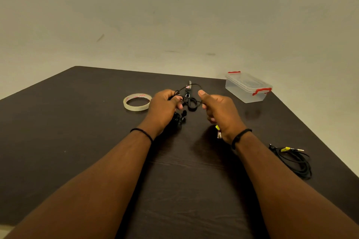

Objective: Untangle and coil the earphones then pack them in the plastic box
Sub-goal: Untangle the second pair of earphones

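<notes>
Earphones (189, 101) strung between both hands, mid-untangle.
Left hand (165, 105) clutches the bundle; right hand (218, 111) pinches a strand just right of it, cord running left-right; closed box (247, 87) lies nearer the right hand.

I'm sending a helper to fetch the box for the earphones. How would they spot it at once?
Look at the dark table and go to its far right corner. There stands the plastic box, closed, by itself beyond the right hand. It is the only clear container, with red clips at both ends, unlike the flat tape roll at the left.
</notes>
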